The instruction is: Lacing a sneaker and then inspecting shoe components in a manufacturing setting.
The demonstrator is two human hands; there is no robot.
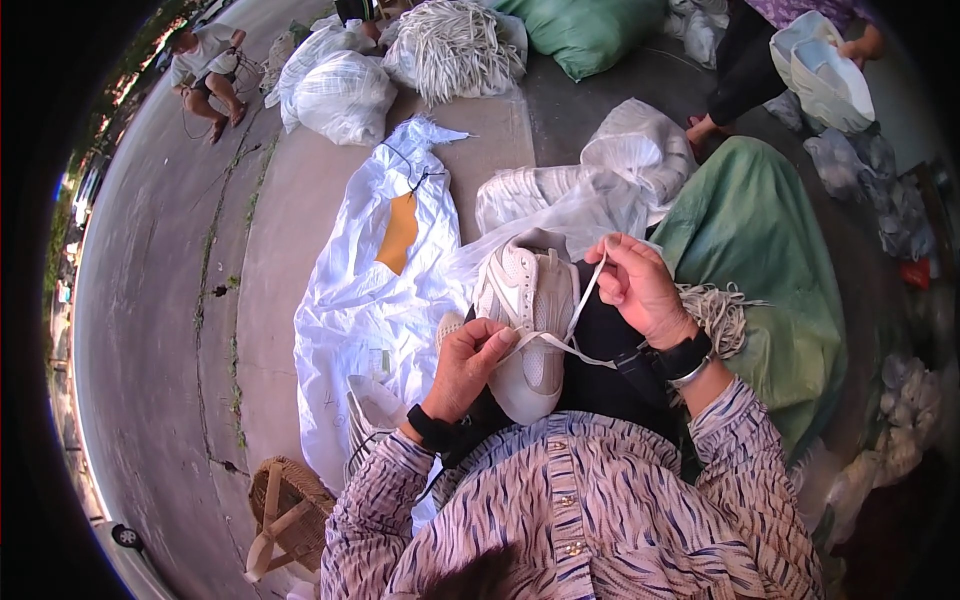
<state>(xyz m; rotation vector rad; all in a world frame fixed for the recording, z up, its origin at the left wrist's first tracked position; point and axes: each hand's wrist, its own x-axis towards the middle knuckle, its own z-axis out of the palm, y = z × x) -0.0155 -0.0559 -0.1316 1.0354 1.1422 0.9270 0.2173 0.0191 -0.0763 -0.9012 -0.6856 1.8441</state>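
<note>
white sneaker (512, 290) sits on the person's lap, over dark trousers (645, 410), between the two hands. left hand (470, 362) lies just left of its toe half; right hand (640, 290) is off to the right, higher up, nearer the collar end and apart from the upper.

orientation: rounded toe points back at the wearer, toward the shirt hem; collar and tongue point away. long axis runs nearly straight up and down the view, top end leaning slightly right. sole down as far as seen, eyelets facing up.

left hand: fingers curled, thumb and forefinger closed together on a flat pale lace (567, 345) over the lower part of the shoe. right hand: thumb and forefinger pinched on a raised length of lace, other fingers loosely bent. lace slants down from the right hand to the shoe; another stretch crosses the toe half and trails right onto the trousers.

round about: white sack (340, 310) on the left, clear plastic bag (570, 215) beyond the collar, green sack (770, 260) to the right, bundle of laces (718, 318) by the right wrist. woven stool (290, 510) at lower left, on the paved ground (290, 270).
</note>
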